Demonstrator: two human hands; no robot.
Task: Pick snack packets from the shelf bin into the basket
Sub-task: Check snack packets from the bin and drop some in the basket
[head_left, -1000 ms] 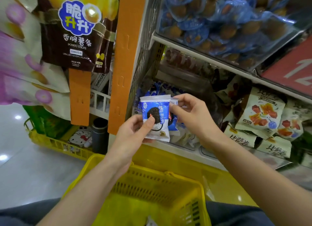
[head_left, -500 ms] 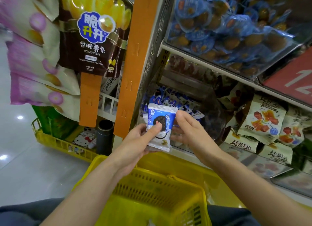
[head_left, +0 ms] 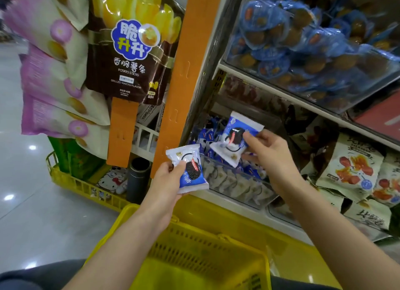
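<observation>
My left hand [head_left: 166, 179] grips a blue-and-white cookie packet [head_left: 190, 168], turned upside down, in front of the shelf edge. My right hand [head_left: 268, 153] pinches a second blue-and-white cookie packet [head_left: 236, 138] over the clear shelf bin [head_left: 233, 181], which holds several more of the same packets. The yellow basket [head_left: 194, 250] sits below both hands, near my lap; its inside is mostly out of view.
An orange shelf post [head_left: 184, 77] stands left of the bin. Potato-stick bags [head_left: 129, 47] hang at the left. Blue-wrapped snacks [head_left: 303, 41] fill the upper shelf; white packets with red print [head_left: 355, 168] lie to the right. A yellow floor rack [head_left: 71, 181] stands at lower left.
The two packets, held together before, have come apart: my left hand moved down-left with one flipped over, while my right hand lifted the other above the bin.
</observation>
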